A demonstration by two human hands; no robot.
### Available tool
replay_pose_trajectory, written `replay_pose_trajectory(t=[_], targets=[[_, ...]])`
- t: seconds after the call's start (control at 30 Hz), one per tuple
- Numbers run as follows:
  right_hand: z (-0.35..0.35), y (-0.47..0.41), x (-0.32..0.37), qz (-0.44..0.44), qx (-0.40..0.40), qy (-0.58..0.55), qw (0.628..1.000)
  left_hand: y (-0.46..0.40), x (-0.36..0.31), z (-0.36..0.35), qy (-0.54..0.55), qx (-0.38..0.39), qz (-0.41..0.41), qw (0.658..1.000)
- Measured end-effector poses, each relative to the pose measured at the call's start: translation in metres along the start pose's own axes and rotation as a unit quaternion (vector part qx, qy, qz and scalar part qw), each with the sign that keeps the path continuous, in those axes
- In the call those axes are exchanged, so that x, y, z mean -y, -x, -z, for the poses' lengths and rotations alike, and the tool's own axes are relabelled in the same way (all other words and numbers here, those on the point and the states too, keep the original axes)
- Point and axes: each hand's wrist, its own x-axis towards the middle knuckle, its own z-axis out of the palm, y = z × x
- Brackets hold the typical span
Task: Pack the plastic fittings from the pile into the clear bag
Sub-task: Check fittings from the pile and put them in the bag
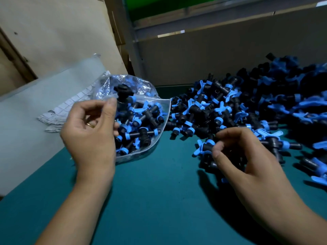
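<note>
A clear bag (159, 119) lies on the green table (159, 191), its mouth toward the right, holding several black and blue fittings. My left hand (90, 135) pinches the bag's near edge between thumb and fingers. A black fitting (123, 90) sits at the top of the bag just beyond my fingertips. The pile of fittings (247, 103) spreads over the right of the table. My right hand (247, 156) curls round a few fittings (203, 147) at the pile's near edge.
A grey sheet (35, 106) and a checked cloth (70, 106) lie left of the bag. A cardboard panel (62, 32) leans behind them. A grey wall (212, 53) borders the table's far side.
</note>
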Motion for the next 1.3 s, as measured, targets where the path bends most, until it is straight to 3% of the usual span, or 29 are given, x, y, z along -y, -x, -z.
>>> replay_pose_trajectory(t=[0.13,0.27,0.4,0.5,0.63,0.77,0.9,1.0,1.07,1.17,1.23,1.3], targets=[[0.0,0.0,0.001,-0.005,-0.003,0.013,1.0,-0.007,0.001,0.013,-0.205,0.04,-0.181,0.961],[0.0,0.0,0.002,-0.009,-0.006,0.002,1.0,-0.015,0.003,0.019,-0.264,0.074,-0.229,0.934],[0.0,0.002,0.005,-0.015,-0.007,0.015,1.0,-0.011,0.02,0.017,-0.29,0.128,-0.192,0.929],[-0.001,0.002,0.006,-0.015,-0.009,0.021,1.0,-0.013,0.032,0.02,-0.307,0.117,-0.158,0.931],[-0.001,0.001,0.007,-0.009,-0.005,0.027,1.0,-0.017,0.036,0.014,-0.424,0.129,-0.189,0.876],[0.001,0.001,0.006,-0.015,0.016,0.071,0.997,-0.004,0.037,0.002,-0.515,0.193,-0.144,0.823],[-0.005,0.003,0.009,0.048,0.007,0.289,0.956,-0.004,0.036,0.008,-0.512,0.185,-0.147,0.826],[-0.008,0.006,0.012,-0.011,0.069,0.418,0.906,-0.004,0.028,0.009,-0.478,0.135,-0.165,0.852],[-0.006,0.005,0.01,-0.029,0.104,0.443,0.89,-0.001,0.02,0.009,-0.451,0.095,-0.197,0.865],[-0.004,0.004,0.008,0.005,0.096,0.437,0.894,0.01,0.004,0.002,-0.402,0.058,-0.286,0.868],[-0.005,0.003,0.007,0.026,0.095,0.432,0.896,0.025,-0.008,-0.008,-0.323,0.153,-0.323,0.876],[-0.006,0.002,0.006,0.043,0.098,0.412,0.905,0.043,-0.015,-0.019,-0.237,0.354,-0.293,0.856]])
